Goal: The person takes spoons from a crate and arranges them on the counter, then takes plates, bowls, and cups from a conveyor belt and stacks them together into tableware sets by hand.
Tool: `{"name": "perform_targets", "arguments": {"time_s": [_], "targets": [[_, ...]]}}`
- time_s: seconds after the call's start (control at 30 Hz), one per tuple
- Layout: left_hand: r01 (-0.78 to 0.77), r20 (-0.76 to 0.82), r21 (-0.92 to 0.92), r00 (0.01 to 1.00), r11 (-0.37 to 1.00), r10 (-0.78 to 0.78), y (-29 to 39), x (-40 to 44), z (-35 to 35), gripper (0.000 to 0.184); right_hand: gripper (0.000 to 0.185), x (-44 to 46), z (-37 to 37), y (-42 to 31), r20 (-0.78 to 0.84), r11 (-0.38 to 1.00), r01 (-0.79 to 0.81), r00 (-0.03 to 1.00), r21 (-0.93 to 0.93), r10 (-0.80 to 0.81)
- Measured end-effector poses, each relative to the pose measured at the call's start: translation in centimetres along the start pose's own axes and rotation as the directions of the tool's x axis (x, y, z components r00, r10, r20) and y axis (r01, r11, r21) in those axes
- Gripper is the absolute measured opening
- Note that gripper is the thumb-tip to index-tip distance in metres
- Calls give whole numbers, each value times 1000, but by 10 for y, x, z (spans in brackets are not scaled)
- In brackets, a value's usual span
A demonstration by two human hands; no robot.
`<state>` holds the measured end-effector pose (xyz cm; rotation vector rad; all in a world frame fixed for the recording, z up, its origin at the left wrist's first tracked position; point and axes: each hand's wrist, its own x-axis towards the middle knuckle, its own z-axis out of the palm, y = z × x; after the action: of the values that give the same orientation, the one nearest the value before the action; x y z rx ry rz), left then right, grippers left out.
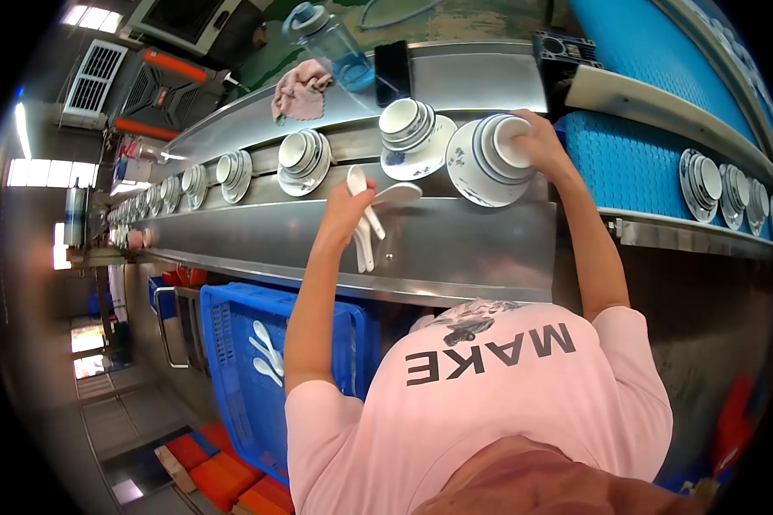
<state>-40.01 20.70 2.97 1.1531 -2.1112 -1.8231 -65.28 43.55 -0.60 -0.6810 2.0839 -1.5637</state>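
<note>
My left hand (352, 209) is closed around several white spoons (365, 245), which fan out above and below the fingers over the steel edge of the line. My right hand (543, 148) grips the small cup on top of a white stack of bowls (500, 148), which sits on a blue-patterned plate (472, 176) at the right end of the line. Just left of it stands another stack of bowls (401, 120) on its plate (421, 154). Farther left is a third set (299, 153). The fingertips of my right hand are partly hidden.
Similar dish sets (232, 169) run down the line to the left. On the back ledge lie a pink cloth (302, 90), a water bottle (339, 56) and a black phone (393, 73). A blue conveyor (627, 163) carries more sets. A blue crate (249, 403) holds spoons below.
</note>
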Motion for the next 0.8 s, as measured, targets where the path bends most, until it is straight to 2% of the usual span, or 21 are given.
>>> {"name": "perform_targets", "arguments": {"time_s": [0.1,0.13,0.2,0.23,0.27,0.33,0.37,0.43,0.47,0.5,0.53,0.57,0.6,0.63,0.67,0.7,0.73,0.77,0.8], "targets": [[-88,-76,148,992,985,100,1,10,0,28,43,5,18,-3,-60,981,39,997,-191,-51],[-122,-87,183,986,976,139,-2,15,-1,31,44,5,19,-9,-34,985,-41,999,-168,36],[-120,-169,72,977,990,131,-13,24,-1,34,44,4,16,-10,3,992,-63,998,-108,63],[-117,-227,105,964,988,138,-7,19,0,35,42,9,12,11,11,988,51,999,-148,-50],[-146,-274,60,949,987,157,-9,18,-3,35,40,9,3,10,78,994,67,995,-91,-59],[-211,-362,-29,913,977,186,-13,16,-11,36,36,3,-36,0,91,982,98,992,-162,-84],[-111,-282,-134,957,985,69,1,4,-16,35,34,-2,-61,-8,10,972,101,995,-212,-101],[-79,-250,-59,966,995,61,20,-11,-18,30,33,-12,-124,-11,-186,938,78,971,-339,-149],[-67,-253,-5,965,998,63,25,-16,-20,27,33,-13,-166,3,-240,883,119,938,-455,-250],[-37,-226,-51,974,998,25,21,-16,-22,23,37,-9,-215,28,-247,674,103,881,-732,-403],[-16,-219,-94,976,995,-5,11,-10,-26,18,42,-17,-244,30,-289,518,-22,849,-855,-442],[-66,-167,-232,986,970,27,-16,2,-32,13,43,-9,-289,62,-390,420,-221,840,-880,-377],[-46,-119,-307,993,951,10,-19,3,-33,16,43,-10,-335,90,-283,337,-138,858,-931,-430],[-37,-111,-315,994,948,2,-30,9,-33,18,45,-10,-376,129,-318,341,-175,847,-924,-427],[-16,-91,-378,996,926,-19,-22,4,-28,16,44,-11,-402,138,-272,442,-115,911,-890,-310],[-31,-93,-281,996,959,5,-32,8,-26,20,43,-11,-428,147,-221,546,-86,957,-833,-187],[-14,-84,-222,996,975,-5,-32,8,-25,22,39,-4,-454,162,-154,511,-142,988,-848,19],[-5,-111,-138,994,990,-11,-27,5,-24,23,33,-10,-450,159,-105,543,-100,994,-834,20],[-15,-102,-107,995,994,4,-28,6,-22,24,31,-5,-469,192,-109,579,-77,994,-812,-21]]}}
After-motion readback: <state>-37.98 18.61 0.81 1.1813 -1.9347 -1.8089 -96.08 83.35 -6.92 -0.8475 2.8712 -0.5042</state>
